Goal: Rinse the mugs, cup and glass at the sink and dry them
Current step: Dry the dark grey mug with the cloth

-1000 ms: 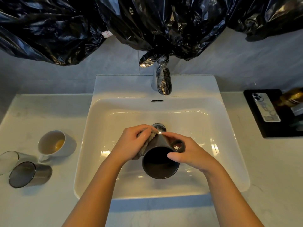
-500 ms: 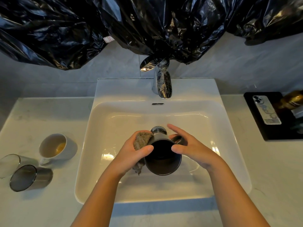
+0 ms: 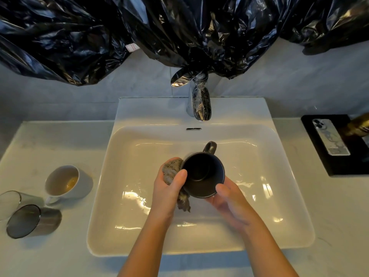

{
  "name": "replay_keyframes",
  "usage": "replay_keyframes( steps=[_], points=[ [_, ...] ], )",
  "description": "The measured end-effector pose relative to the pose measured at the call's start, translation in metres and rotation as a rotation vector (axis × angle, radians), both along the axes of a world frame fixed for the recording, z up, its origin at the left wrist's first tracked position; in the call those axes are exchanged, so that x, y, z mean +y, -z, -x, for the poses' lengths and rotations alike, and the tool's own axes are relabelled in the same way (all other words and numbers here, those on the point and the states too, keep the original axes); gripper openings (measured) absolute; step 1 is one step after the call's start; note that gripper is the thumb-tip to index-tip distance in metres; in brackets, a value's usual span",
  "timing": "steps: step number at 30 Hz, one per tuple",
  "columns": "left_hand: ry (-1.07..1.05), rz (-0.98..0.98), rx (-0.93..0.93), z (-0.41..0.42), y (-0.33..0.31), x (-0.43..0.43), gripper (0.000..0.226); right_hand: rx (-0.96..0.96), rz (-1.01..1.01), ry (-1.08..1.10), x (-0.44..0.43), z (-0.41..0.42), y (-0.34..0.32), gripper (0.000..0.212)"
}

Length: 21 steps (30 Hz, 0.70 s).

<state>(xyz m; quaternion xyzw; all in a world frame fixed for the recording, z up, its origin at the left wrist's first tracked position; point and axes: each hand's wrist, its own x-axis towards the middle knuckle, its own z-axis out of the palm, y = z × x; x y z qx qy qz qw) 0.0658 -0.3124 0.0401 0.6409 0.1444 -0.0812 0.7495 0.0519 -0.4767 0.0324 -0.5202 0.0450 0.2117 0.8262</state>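
Observation:
Over the white sink (image 3: 287,196) I hold a dark mug (image 3: 201,174), mouth toward me and handle pointing away. My left hand (image 3: 167,190) grips a grey-brown cloth (image 3: 171,170) pressed against the mug's left side. My right hand (image 3: 229,202) cups the mug from below on the right, thumb on its rim. On the counter to the left lie a white mug (image 3: 65,182) with yellowish liquid inside, a clear glass (image 3: 10,202) and a smoky grey cup (image 3: 32,220).
The chrome faucet (image 3: 199,104) stands behind the basin with no water running. Black plastic bags (image 3: 179,33) hang across the wall above. A black tray (image 3: 335,144) on the right counter carries a phone (image 3: 329,136) and a brown bottle (image 3: 359,126).
The mug has turned so its handle now points away from me. My right hand shifted from the handle side to under the mug, and my left hand with the cloth slid down its left side.

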Motion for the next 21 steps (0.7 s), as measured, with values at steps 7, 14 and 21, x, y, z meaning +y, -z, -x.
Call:
replay_keyframes(
  steps=[7, 14, 21],
  points=[
    [-0.080, -0.100, -0.105, 0.002, -0.003, -0.006, 0.031, -0.048, -0.115, 0.045, 0.003, 0.000, 0.003, 0.069],
    [0.100, -0.240, -0.453, -0.009, -0.027, 0.007, 0.026, -0.090, -0.068, 0.073, 0.001, 0.001, 0.001, 0.074],
    [0.188, -0.299, -0.343, -0.023, -0.029, 0.018, 0.013, -0.164, 0.026, 0.022, 0.002, 0.005, -0.001, 0.064]
  ],
)
